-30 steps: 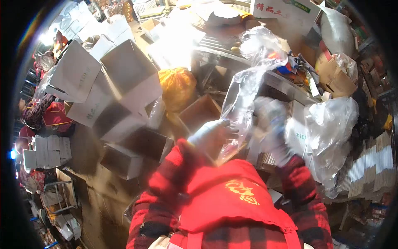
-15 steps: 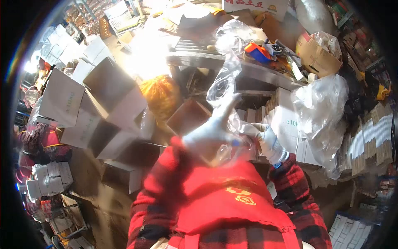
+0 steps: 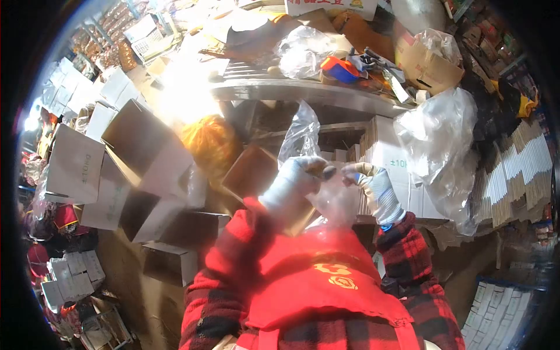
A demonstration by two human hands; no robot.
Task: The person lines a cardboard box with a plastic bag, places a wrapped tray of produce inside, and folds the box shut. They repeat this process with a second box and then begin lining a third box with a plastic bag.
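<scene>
Since half a second ago, our left grip (image 3: 303,178) has turned from a spread palm to curled fingers, and the upper end of the clear plastic film (image 3: 300,134) has come away from the worktop (image 3: 315,91) beyond the red apron (image 3: 326,291). That one film now hangs in front of the apron, between our two gloved hands. The left grip is closed on it, the fingers bunched along its left side; the right grip (image 3: 360,181) has thumb and forefinger drawn together, pinching its right edge. Its long axis runs away from the apron: the narrow upper end stands past our left fingers and points toward the worktop, while the wider lower part drops between the hands to the apron's top edge, where we cannot tell whether it touches. Farther from the apron we count one orange sack (image 3: 210,146) to the left, one large clear bag (image 3: 437,149) to the right, and one orange-and-blue object (image 3: 340,70) on the worktop straight beyond.
</scene>
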